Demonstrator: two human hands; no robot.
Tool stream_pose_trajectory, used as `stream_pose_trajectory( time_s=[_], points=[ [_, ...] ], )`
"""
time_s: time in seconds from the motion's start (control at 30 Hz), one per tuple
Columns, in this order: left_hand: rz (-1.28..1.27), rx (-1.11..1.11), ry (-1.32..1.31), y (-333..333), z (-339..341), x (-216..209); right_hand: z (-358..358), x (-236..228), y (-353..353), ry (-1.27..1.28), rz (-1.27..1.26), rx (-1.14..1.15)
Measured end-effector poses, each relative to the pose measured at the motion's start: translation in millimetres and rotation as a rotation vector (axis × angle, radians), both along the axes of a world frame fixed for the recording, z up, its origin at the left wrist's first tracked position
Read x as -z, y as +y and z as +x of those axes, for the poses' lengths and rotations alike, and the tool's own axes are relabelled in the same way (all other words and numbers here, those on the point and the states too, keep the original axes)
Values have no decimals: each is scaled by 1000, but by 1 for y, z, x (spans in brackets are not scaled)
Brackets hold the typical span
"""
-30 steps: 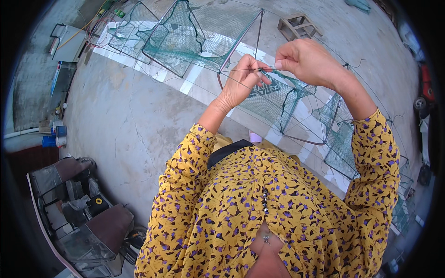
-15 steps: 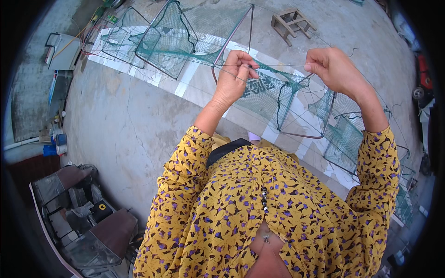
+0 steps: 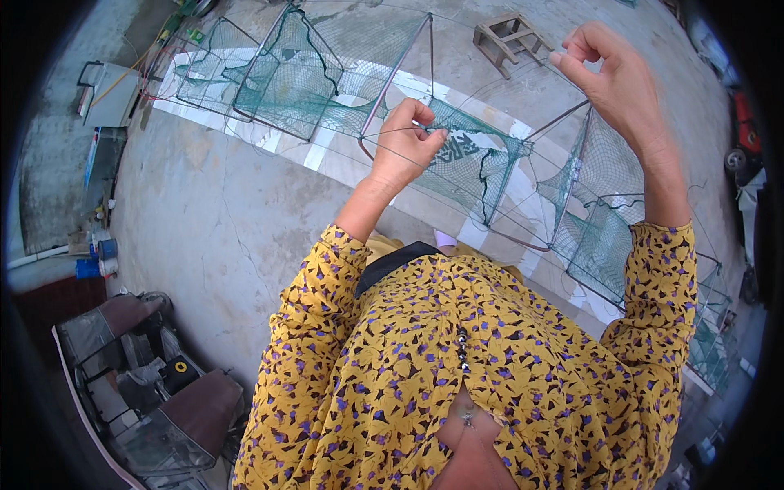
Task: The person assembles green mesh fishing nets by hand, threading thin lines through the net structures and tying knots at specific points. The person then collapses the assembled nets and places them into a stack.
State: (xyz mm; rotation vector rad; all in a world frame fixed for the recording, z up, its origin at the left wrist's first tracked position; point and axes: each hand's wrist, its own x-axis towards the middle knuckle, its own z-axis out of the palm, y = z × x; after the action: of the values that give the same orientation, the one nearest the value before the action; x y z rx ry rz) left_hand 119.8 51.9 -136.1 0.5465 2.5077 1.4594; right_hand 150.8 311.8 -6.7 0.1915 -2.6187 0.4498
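Observation:
A long green mesh fish trap (image 3: 457,175) with several brown rod frames stretches across in front of me, from the far left to the right. My left hand (image 3: 404,145) is at the near side of its middle section, thumb and fingers pinched on a thin cord at the net's edge. My right hand (image 3: 612,77) is raised at the upper right, above the trap, its thumb and forefinger pressed together. Whatever sits between those fingertips is too fine to make out. Dark cords hang along the mesh.
White sheeting strips (image 3: 327,147) lie on the concrete floor beneath the trap. A small wooden stool (image 3: 510,41) stands beyond it. At the lower left is a vehicle with brown and clear covers (image 3: 147,376). A red wheeled machine (image 3: 745,139) stands at the right edge.
My right hand has risen up and to the right, away from the left hand. My left hand has moved slightly down and left, and the trap's middle section has shifted a little.

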Motion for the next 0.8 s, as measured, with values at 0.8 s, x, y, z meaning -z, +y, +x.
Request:
stream_pose_trajectory(
  time_s=[0.8],
  points=[
    [255, -170, -662, 7, -10, 6, -25, 101, -104, -923, -803, 53]
  ],
)
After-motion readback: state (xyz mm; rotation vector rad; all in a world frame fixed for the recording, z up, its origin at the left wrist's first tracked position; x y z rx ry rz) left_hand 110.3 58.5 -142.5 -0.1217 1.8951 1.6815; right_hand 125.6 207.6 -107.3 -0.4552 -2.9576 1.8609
